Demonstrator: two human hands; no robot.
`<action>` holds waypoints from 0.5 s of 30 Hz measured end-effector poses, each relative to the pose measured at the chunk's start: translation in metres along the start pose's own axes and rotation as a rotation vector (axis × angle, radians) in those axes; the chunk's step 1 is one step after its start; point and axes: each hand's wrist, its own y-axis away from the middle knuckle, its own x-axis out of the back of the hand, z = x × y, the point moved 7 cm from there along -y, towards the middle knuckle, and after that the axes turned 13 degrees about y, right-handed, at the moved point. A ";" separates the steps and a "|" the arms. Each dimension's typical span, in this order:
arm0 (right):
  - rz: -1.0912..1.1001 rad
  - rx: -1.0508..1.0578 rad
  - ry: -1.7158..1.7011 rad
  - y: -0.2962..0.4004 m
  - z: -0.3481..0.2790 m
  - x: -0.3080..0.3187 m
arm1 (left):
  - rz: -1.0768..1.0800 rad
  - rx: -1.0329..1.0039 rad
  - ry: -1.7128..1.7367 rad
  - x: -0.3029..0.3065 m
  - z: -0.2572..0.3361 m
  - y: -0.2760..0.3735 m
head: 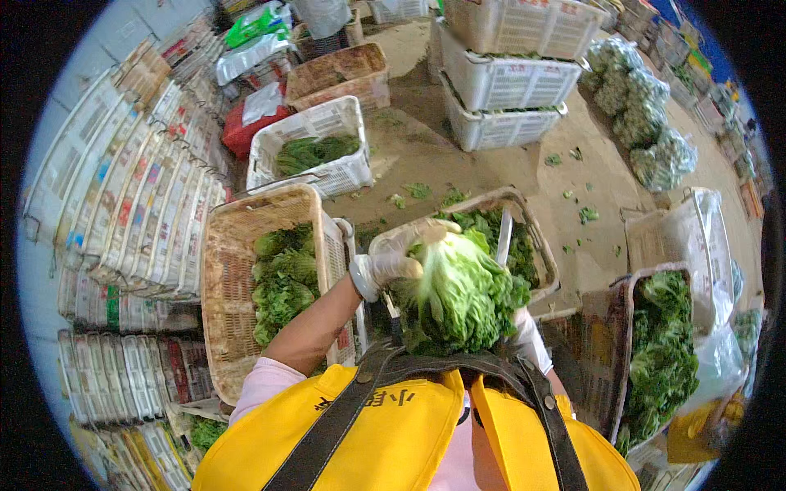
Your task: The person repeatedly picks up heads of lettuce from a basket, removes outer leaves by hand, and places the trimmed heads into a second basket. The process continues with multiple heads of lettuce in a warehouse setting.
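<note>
A leafy green lettuce head [473, 288] is in front of my chest, its pale base tilted up and away from me. My left hand [402, 258], in a whitish glove, is shut on it near the base, and its fingers are blurred. My right hand [529, 334], also gloved, is at the lettuce's lower right; the leaves hide its fingers, so its grip cannot be told. A flat, pale blade-like strip [505, 236] rises behind the leaves, its lower end hidden. Beneath is a plastic crate [546, 261] holding loose greens [525, 251].
To the left, a stained crate [319, 215] holds lettuce heads. Another leafy crate [631, 331] stands at the right. Further off are a white crate [341, 175] with greens, stacked crates [509, 83] and bagged produce [642, 116]. Leaf scraps [588, 214] litter the floor.
</note>
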 end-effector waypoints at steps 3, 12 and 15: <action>0.188 0.150 0.216 -0.020 -0.022 0.028 | 0.026 0.064 0.034 0.003 0.005 -0.004; 0.198 0.548 1.535 0.031 -0.087 -0.032 | 0.187 0.548 -0.537 0.009 -0.035 0.017; 0.135 0.466 1.667 0.038 -0.075 -0.043 | 0.216 0.602 -0.612 0.010 -0.033 0.024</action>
